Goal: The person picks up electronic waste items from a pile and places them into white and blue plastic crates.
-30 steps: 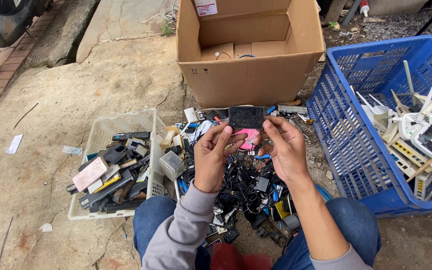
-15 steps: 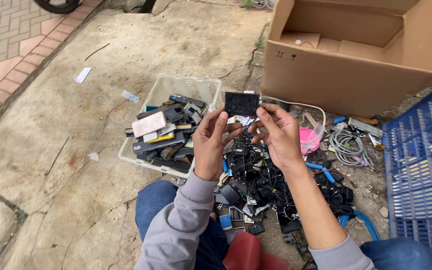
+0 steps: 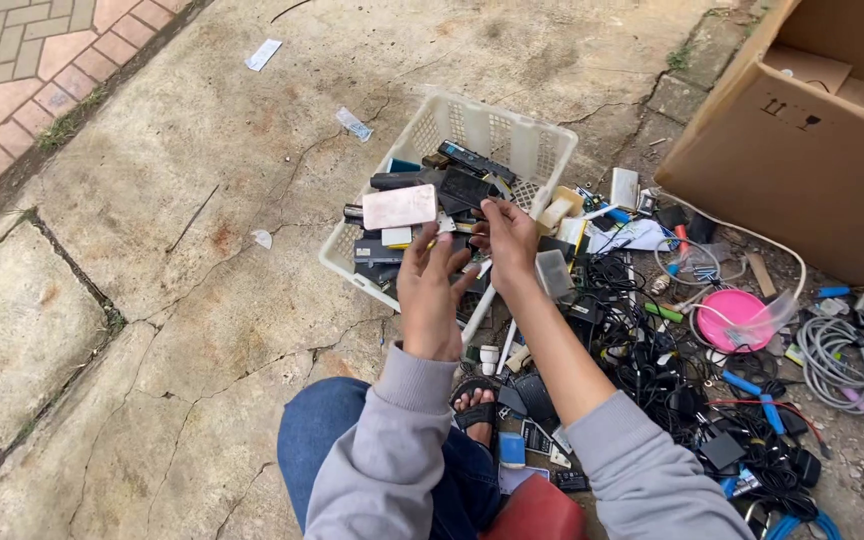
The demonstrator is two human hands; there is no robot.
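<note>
Seemingly gripped nothing with left hand [image 3: 432, 292] or right hand [image 3: 508, 240], both spread wide over the basket's [image 3: 542, 150] near edge. Found the black box [image 3: 465, 187] loose atop the heap mid-basket, beside the pink case [image 3: 399, 207]. Could have slid off, given such uneven stacking.

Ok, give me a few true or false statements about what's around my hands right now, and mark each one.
1. Both hands are raised over the white basket. True.
2. The basket is empty. False: it holds dark devices and a pale pink flat one.
3. The cardboard box sits to the right of the basket. True.
4. The left hand grips the pink round lid. False: the lid lies on the ground among cables, right of both hands.
5. The right hand is over the basket's near edge. True.
</note>
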